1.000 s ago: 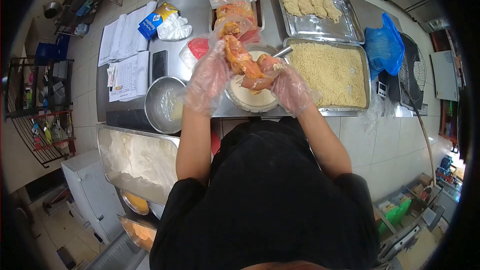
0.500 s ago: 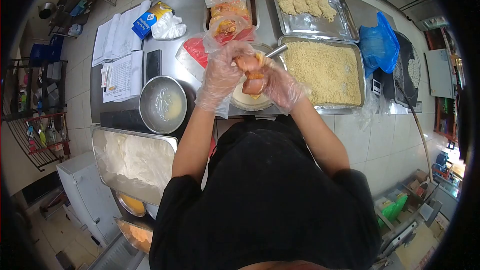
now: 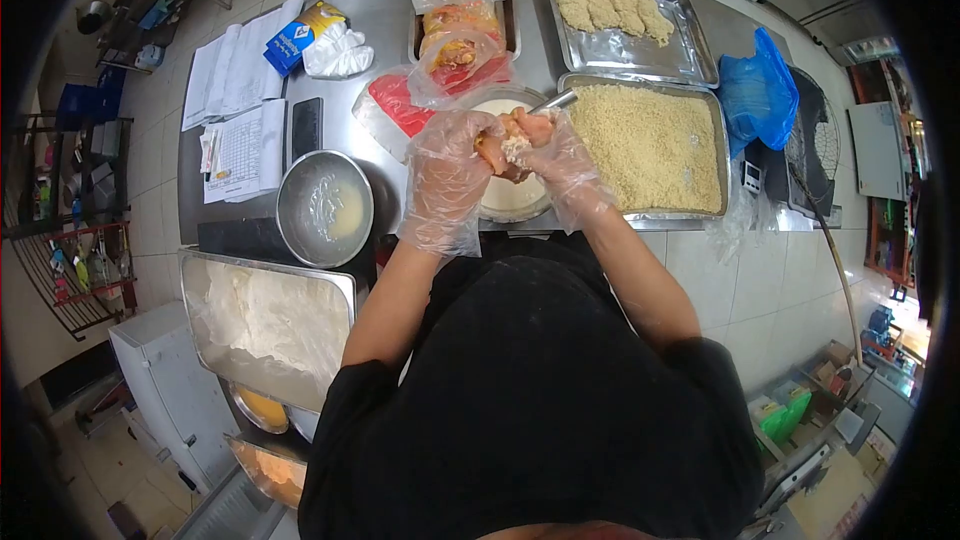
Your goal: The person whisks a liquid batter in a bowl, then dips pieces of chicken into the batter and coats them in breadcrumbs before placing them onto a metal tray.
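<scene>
Both of my hands wear clear plastic gloves. Between them is a piece of raw chicken (image 3: 533,128), pink and folded, with a pale bit showing at its middle. My left hand (image 3: 448,172) has its fingers closed around the left end, and my right hand (image 3: 572,162) grips the right end. Directly below is a round bowl of white batter (image 3: 512,208), partly hidden by the hands. A metal utensil handle (image 3: 556,101) sticks out over its right rim. Right of the bowl stands a tray of pale breadcrumbs (image 3: 650,145).
A metal tray (image 3: 665,58) at the back holds several breaded pieces. Bagged meat (image 3: 455,25) lies on another tray. At left are a metal bowl (image 3: 327,208), a phone (image 3: 307,128), papers (image 3: 235,75) and a flour tray (image 3: 265,325). A blue bag (image 3: 755,90) sits far right.
The chicken has been turned and folded between my hands, and its pale middle now shows. My left hand has shifted slightly right and down. More of the batter bowl is visible.
</scene>
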A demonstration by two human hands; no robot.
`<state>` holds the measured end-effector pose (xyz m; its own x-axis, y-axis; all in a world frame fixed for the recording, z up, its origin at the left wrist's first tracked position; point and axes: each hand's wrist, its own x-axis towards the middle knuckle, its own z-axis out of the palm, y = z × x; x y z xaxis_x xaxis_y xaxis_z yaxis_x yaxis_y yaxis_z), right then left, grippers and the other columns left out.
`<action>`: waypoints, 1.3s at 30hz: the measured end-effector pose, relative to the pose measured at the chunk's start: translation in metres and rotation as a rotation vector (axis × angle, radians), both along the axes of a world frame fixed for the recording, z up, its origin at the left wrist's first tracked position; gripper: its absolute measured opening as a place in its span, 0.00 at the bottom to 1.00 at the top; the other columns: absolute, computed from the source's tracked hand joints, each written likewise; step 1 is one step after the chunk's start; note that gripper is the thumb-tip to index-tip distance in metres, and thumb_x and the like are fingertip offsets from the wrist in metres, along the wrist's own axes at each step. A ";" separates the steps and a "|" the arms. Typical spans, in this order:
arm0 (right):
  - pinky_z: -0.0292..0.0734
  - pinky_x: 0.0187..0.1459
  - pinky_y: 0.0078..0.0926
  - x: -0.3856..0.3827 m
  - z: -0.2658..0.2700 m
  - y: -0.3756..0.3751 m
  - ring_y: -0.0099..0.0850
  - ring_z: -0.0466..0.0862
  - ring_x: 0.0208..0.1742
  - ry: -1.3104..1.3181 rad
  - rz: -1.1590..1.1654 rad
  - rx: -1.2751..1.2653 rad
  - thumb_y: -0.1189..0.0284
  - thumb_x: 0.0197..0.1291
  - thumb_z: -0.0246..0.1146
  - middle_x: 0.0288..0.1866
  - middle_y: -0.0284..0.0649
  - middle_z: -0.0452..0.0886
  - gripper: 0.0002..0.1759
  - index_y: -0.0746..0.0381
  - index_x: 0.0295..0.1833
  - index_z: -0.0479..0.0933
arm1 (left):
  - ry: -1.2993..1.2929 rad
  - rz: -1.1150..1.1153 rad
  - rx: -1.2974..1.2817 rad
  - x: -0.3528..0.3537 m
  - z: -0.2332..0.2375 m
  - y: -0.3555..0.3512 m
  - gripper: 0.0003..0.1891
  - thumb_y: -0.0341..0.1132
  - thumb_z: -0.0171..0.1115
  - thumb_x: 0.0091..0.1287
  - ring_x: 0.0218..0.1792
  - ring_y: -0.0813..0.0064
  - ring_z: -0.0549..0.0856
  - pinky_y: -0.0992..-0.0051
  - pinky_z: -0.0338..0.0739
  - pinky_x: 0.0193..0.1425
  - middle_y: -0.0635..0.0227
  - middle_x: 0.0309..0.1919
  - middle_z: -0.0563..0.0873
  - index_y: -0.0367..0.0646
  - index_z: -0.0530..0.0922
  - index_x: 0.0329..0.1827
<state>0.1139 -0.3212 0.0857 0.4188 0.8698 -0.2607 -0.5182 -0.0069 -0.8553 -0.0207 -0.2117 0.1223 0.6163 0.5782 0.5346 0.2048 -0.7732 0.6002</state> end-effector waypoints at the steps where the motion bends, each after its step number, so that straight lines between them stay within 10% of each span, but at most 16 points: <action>1: 0.83 0.49 0.27 -0.001 0.003 0.000 0.30 0.83 0.54 -0.137 -0.019 -0.080 0.76 0.60 0.71 0.57 0.46 0.78 0.31 0.65 0.65 0.62 | 0.000 0.006 -0.001 -0.003 -0.002 0.001 0.11 0.24 0.73 0.52 0.40 0.59 0.88 0.64 0.83 0.44 0.63 0.36 0.88 0.44 0.83 0.38; 13: 0.83 0.56 0.30 0.017 -0.010 0.012 0.31 0.84 0.56 0.230 0.010 -0.051 0.70 0.69 0.63 0.58 0.44 0.81 0.24 0.66 0.66 0.68 | -0.064 -0.316 -0.197 -0.013 -0.002 -0.004 0.11 0.24 0.74 0.57 0.47 0.63 0.88 0.70 0.82 0.52 0.61 0.44 0.87 0.42 0.84 0.41; 15: 0.81 0.59 0.30 0.017 -0.001 0.013 0.31 0.84 0.57 0.187 0.022 -0.054 0.67 0.71 0.61 0.58 0.44 0.82 0.24 0.68 0.68 0.69 | -0.253 -0.260 -1.062 -0.010 -0.020 -0.001 0.10 0.28 0.73 0.64 0.50 0.73 0.86 0.71 0.81 0.55 0.65 0.45 0.87 0.41 0.83 0.46; 19: 0.80 0.58 0.27 0.016 0.022 0.017 0.30 0.83 0.58 -0.087 0.019 -0.226 0.65 0.68 0.66 0.59 0.44 0.81 0.31 0.67 0.70 0.66 | -0.370 -0.079 -1.064 0.004 -0.018 0.003 0.15 0.33 0.71 0.68 0.48 0.80 0.84 0.75 0.79 0.55 0.67 0.47 0.86 0.38 0.82 0.54; 26: 0.82 0.46 0.24 0.039 -0.014 0.026 0.27 0.84 0.50 -0.620 0.186 -0.255 0.62 0.67 0.67 0.55 0.44 0.83 0.27 0.69 0.64 0.73 | 0.208 -0.177 -1.039 -0.013 0.004 0.024 0.17 0.38 0.70 0.68 0.40 0.81 0.83 0.76 0.78 0.48 0.65 0.40 0.89 0.32 0.85 0.52; 34: 0.80 0.39 0.23 0.043 0.041 0.018 0.25 0.85 0.38 -0.340 0.207 -0.388 0.64 0.70 0.65 0.44 0.39 0.86 0.19 0.66 0.59 0.77 | -0.021 -0.136 -1.106 -0.025 -0.011 0.035 0.17 0.41 0.67 0.69 0.37 0.81 0.82 0.75 0.77 0.45 0.67 0.36 0.88 0.31 0.86 0.45; 39: 0.78 0.33 0.24 0.046 0.032 0.015 0.23 0.82 0.33 -0.541 0.197 -0.405 0.64 0.68 0.66 0.34 0.40 0.85 0.17 0.68 0.50 0.82 | 0.289 0.112 -0.663 -0.023 0.016 0.034 0.17 0.43 0.68 0.67 0.35 0.75 0.87 0.71 0.80 0.42 0.62 0.34 0.91 0.35 0.87 0.45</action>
